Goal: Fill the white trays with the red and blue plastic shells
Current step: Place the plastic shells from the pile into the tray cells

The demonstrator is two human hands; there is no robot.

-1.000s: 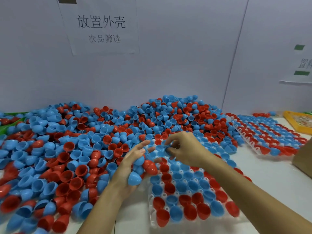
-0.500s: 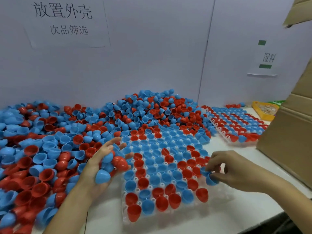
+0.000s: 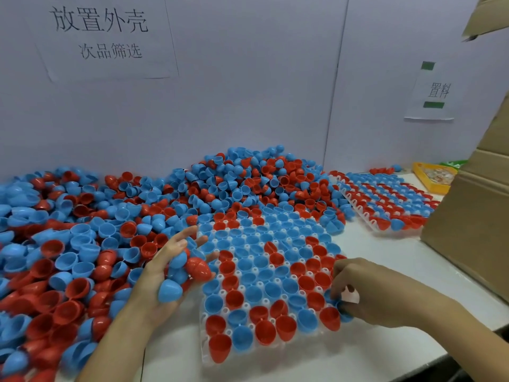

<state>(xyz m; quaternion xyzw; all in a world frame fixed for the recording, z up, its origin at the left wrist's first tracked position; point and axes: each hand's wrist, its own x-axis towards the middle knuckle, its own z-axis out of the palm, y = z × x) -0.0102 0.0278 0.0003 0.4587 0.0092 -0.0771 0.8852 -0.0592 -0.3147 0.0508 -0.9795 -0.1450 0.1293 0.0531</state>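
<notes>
A white tray point(image 3: 212, 354) lies in front of me with red and blue shells in nearly all its cups. My left hand point(image 3: 162, 271) is palm up at the tray's left edge, cradling several blue shells point(image 3: 169, 292) and a red shell point(image 3: 199, 268) on loosely spread fingers. My right hand point(image 3: 369, 290) rests at the tray's right edge, fingers curled round a blue shell point(image 3: 332, 299) over a cup there. A big loose heap of red and blue shells point(image 3: 82, 244) covers the table to the left and behind.
A second tray point(image 3: 366, 213) packed with shells lies at the back right. A cardboard box point(image 3: 473, 230) stands at the right. A yellow tray point(image 3: 432, 177) sits behind it. White partition walls with paper signs close off the back.
My right hand went from the tray's far left side to its right edge and now sets a blue shell there. My left hand stayed put with its shells.
</notes>
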